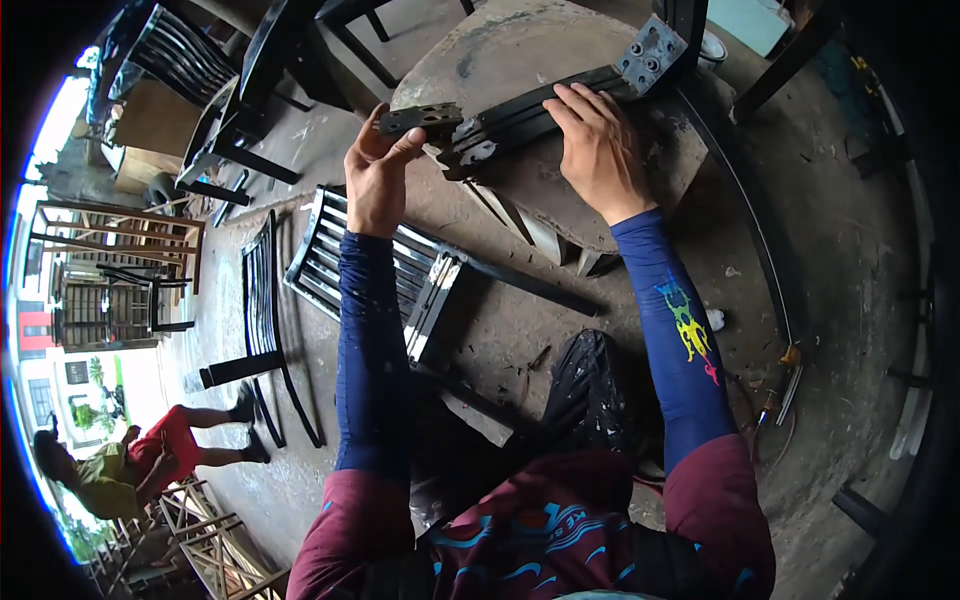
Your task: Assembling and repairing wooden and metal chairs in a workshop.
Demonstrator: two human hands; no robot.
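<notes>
black metal frame [540, 110] under right hand [598, 150], end piece in left hand [375, 180] grip

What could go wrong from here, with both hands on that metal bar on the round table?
The left hand pinches the bracket end of the black metal bar, which juts past the round table edge; it could tip or slip off. The right hand presses flat beside rough edges, so fingers might get nicked. Metal frames lying on the floor close by could trip the person.
</notes>
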